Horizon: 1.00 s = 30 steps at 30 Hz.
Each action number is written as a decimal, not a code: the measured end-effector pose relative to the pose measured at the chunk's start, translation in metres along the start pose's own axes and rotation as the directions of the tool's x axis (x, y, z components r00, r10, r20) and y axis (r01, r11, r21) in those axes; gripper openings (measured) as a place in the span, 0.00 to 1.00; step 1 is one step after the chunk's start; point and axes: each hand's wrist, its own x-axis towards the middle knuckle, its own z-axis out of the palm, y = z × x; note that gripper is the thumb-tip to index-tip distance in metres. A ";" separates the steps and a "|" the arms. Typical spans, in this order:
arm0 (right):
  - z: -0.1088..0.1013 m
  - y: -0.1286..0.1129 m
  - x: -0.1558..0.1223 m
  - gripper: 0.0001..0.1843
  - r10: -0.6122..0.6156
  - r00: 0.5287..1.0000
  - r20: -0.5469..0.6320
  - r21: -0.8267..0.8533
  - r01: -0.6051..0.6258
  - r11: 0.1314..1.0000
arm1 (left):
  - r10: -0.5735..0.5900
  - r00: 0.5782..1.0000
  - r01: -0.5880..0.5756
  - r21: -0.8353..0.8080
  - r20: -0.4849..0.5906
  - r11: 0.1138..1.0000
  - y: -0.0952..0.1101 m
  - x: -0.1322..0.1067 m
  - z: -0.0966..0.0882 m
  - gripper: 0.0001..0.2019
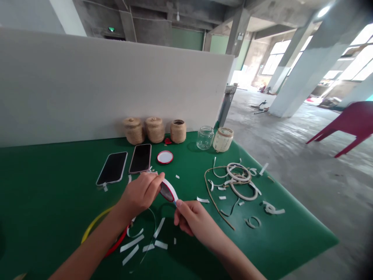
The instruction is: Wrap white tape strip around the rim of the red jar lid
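Tape (171, 187) curves along the edge of a red-rimmed lid (166, 193) that we hold up between both hands, over the green table (52, 225). Our left hand (145, 191) grasps the lid's left side, while our right hand (190, 217) pinches the taped edge at its lower right — thumb on top. Beyond our hands, two phones (112, 168) and a second lid (165, 157) lie flat; white strips (132, 243) lie scattered nearer us.

Three jars (155, 130) on table (291, 243) before panel (116, 85), two further jars (223, 140) at right, two phones (140, 158) nearer and left, loose lid (165, 157) right of phones, second lid (168, 191) between left hand (142, 191) and right hand (190, 217), rings (246, 198) farther right.
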 end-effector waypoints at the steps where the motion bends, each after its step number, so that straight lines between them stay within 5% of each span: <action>1: 0.000 0.000 0.000 0.29 0.001 1.000 0.004 -0.001 -0.001 1.000 | -0.004 1.000 0.004 0.002 -0.006 1.000 0.000 0.000 0.001 0.16; 10: -0.003 -0.004 -0.004 0.30 0.057 0.998 0.040 0.082 -0.060 0.995 | 0.010 1.000 -0.009 0.037 -0.029 0.999 -0.003 0.003 0.000 0.13; 30: -0.008 0.001 0.002 0.35 -0.042 0.999 -0.004 -0.087 0.042 0.995 | -0.048 0.997 0.047 -0.017 -0.056 0.999 0.003 0.016 -0.002 0.13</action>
